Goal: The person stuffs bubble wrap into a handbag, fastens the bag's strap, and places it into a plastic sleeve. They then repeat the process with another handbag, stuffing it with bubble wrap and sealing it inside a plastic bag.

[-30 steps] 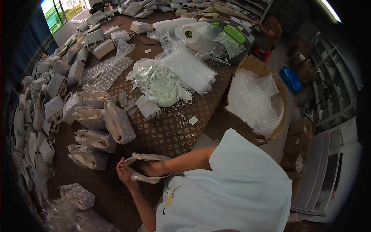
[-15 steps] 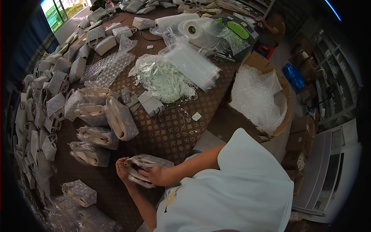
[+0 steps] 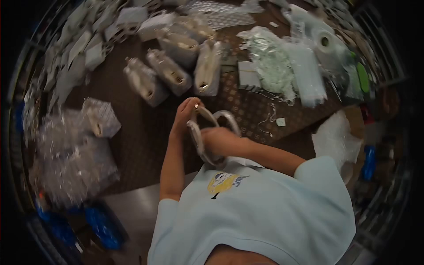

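A pale handbag (image 3: 198,138) is held upright close to my shirt, its mouth spread and a looped handle (image 3: 230,120) sticking up on the right. My left hand (image 3: 187,112) pinches the bag's far rim near a small metal clasp. Inside the opening is my right hand (image 3: 218,140), its fingers hidden by the bag and smeared by motion. Just beyond stand several similar handbags in clear wrap, the nearest being one handbag (image 3: 207,73) and another handbag (image 3: 170,73).
On the left lies a heap of plastic-wrapped bags (image 3: 75,159). Farther back are grey boxes (image 3: 248,75), a pile of crinkled clear film (image 3: 271,62), flat plastic sleeves (image 3: 307,73) and a film roll (image 3: 326,42). A carton with bubble wrap (image 3: 335,137) stands right.
The head view has swung left and down, so the table appears rotated. The handbag now stands with its mouth wider apart, and my right hand sits deeper in it.
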Demonstrator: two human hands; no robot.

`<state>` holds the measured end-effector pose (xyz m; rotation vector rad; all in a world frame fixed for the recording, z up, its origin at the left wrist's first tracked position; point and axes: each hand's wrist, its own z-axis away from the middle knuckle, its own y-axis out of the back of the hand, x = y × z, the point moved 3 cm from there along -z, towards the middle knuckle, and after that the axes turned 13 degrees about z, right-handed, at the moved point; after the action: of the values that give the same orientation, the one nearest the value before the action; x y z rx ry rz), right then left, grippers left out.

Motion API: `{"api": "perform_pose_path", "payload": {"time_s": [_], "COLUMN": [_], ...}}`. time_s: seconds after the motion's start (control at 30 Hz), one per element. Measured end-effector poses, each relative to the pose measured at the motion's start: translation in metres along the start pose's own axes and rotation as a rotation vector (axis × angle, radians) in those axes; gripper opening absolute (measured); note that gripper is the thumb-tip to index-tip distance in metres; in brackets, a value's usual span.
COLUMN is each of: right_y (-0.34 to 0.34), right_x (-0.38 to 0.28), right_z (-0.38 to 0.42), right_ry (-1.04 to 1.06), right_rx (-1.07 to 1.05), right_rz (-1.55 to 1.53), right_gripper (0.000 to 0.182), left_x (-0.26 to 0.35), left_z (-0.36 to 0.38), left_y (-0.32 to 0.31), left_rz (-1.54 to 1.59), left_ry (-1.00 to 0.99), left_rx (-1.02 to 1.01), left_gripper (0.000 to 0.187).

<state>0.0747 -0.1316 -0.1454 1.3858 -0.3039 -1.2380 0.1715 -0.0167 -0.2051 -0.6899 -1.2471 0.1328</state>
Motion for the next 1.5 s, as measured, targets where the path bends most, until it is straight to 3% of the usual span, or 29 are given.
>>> {"api": "perform_pose_path", "payload": {"time_s": [0.07, 0.13, 0.17, 0.27, 0.5, 0.57, 0.67, 0.9, 1.07, 1.17, 1.3, 1.37, 1.5], "right_y": [0.037, 0.038, 0.039, 0.039, 0.019, 0.02, 0.019, 0.031, 0.038, 0.015, 0.017, 0.022, 0.024], "right_x": [0.01, 0.019, 0.023, 0.014, 0.024, 0.025, 0.033, 0.038, 0.03, 0.032, 0.025, 0.033, 0.039], "right_z": [0.003, -0.013, -0.017, -0.029, -0.059, -0.059, -0.064, -0.049, -0.037, -0.032, -0.021, -0.029, -0.035], "right_ry": [0.009, -0.013, -0.07, -0.061, 0.022, 0.043, 0.06, 0.228, 0.385, 0.415, 0.383, 0.265, 0.26], "right_rx": [0.458, 0.458, 0.488, 0.501, 0.701, 0.739, 0.712, 0.72, 0.774, 0.594, 0.584, 0.596, 0.62], "right_rz": [0.12, 0.208, 0.301, 0.336, 0.536, 0.45, 0.391, 0.398, 0.329, 0.367, 0.318, 0.307, 0.21], "right_gripper": [0.034, 0.043, 0.052, 0.057, 0.052, 0.039, 0.037, 0.03, 0.013, 0.01, 0.008, 0.009, 0.007], "left_x": [0.001, 0.006, 0.005, 0.005, -0.005, -0.012, -0.007, -0.002, -0.008, -0.005, -0.008, -0.003, 0.01], "left_z": [0.007, 0.011, 0.009, 0.009, 0.001, -0.001, 0.002, 0.005, 0.003, 0.008, 0.015, 0.013, 0.018], "left_y": [0.006, -0.004, -0.001, 0.005, 0.015, 0.018, 0.013, 0.01, 0.009, -0.001, -0.004, -0.009, -0.011], "left_rz": [0.109, 0.262, 0.217, 0.233, 0.285, 0.282, 0.308, 0.254, 0.187, 0.167, 0.111, 0.052, -0.123], "left_ry": [-0.028, 0.114, 0.12, 0.122, 0.13, 0.104, 0.104, 0.098, 0.054, 0.017, -0.012, -0.064, -0.004], "left_rx": [0.045, -0.019, 0.005, -0.023, -0.112, -0.03, -0.096, -0.034, -0.008, 0.011, 0.064, 0.049, 0.064], "left_gripper": [0.023, 0.022, 0.021, 0.022, 0.021, 0.021, 0.023, 0.024, 0.024, 0.023, 0.023, 0.021, 0.016]}}
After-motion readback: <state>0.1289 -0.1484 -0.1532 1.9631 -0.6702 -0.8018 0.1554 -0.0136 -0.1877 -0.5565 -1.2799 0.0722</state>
